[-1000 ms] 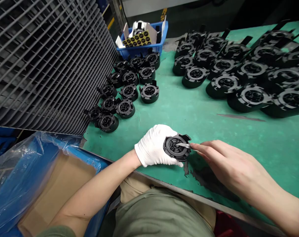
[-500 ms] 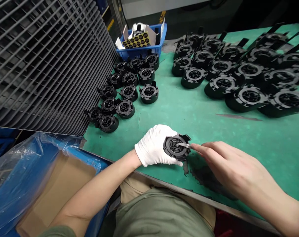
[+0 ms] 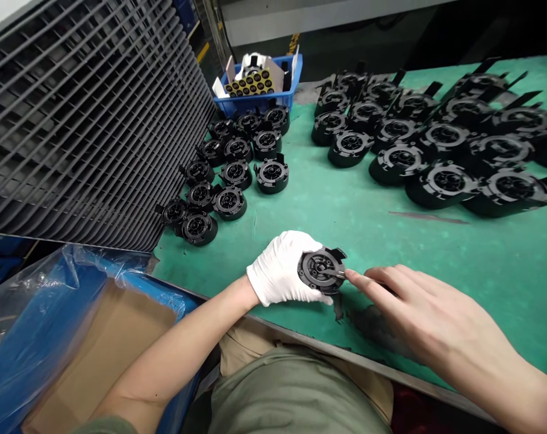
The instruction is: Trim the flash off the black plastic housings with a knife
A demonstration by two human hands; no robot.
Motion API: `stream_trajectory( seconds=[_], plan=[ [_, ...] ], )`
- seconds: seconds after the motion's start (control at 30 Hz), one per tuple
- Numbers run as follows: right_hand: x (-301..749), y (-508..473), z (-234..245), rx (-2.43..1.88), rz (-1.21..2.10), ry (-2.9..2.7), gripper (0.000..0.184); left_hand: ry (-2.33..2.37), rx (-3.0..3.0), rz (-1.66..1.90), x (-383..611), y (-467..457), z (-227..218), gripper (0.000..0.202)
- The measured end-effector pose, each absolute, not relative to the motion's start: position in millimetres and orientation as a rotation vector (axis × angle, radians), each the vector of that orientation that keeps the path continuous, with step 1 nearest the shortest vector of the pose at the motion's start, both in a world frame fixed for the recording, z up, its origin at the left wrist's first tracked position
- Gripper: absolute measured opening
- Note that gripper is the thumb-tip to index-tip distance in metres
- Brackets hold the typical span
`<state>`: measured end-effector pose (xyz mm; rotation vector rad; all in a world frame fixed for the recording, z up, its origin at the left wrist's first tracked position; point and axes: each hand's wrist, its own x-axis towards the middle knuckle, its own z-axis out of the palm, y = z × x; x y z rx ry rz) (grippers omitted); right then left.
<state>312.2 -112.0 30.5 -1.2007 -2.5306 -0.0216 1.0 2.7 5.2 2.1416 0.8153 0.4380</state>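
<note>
My left hand, in a white glove, grips a round black plastic housing by its left side. The housing is tilted so its ribbed face points up at me, close to the table's front edge. In my bare right hand is a slim craft knife, its handle mostly hidden by the fingers. The pale blade reaches from the right over the housing's face, its tip at or near the central hub. Whether the tip touches the plastic I cannot tell.
Similar black housings stand grouped at the left, and larger-looking rows of housings at the right. A blue bin is at the back. Stacked grey grids border the green table. A plastic-lined blue box holds cardboard.
The knife and my right hand have shifted slightly down and left across the housing's face. My left hand keeps its hold. The view has tilted a little.
</note>
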Motion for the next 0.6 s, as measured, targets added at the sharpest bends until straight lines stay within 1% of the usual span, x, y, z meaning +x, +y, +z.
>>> stream_trajectory(
  seconds=[0.13, 0.23, 0.37, 0.53, 0.6],
  plan=[
    [311.6, -111.3, 35.1, -1.196, -0.064, -2.515, 0.064, 0.817, 2.139, 0.416, 1.4, 3.3, 8.0, 0.076],
    [306.9, -111.1, 36.4, -1.196, -0.128, -2.514, 0.062, 0.826, 2.126, 0.418, 1.7, 3.4, 8.7, 0.078],
    [304.3, -111.4, 34.7, -1.181, -0.136, -2.495, 0.061, 0.825, 2.121, 0.431, 1.9, 3.2, 7.5, 0.077],
    [309.7, -112.2, 27.1, -1.234, 0.008, -2.455, 0.063, 0.786, 2.101, 0.441, 2.5, 5.0, 7.0, 0.076],
    [312.1, -112.9, 24.4, -1.288, 0.110, -2.411, 0.058, 0.783, 2.098, 0.432, 2.0, 5.3, 5.9, 0.077]
  ],
)
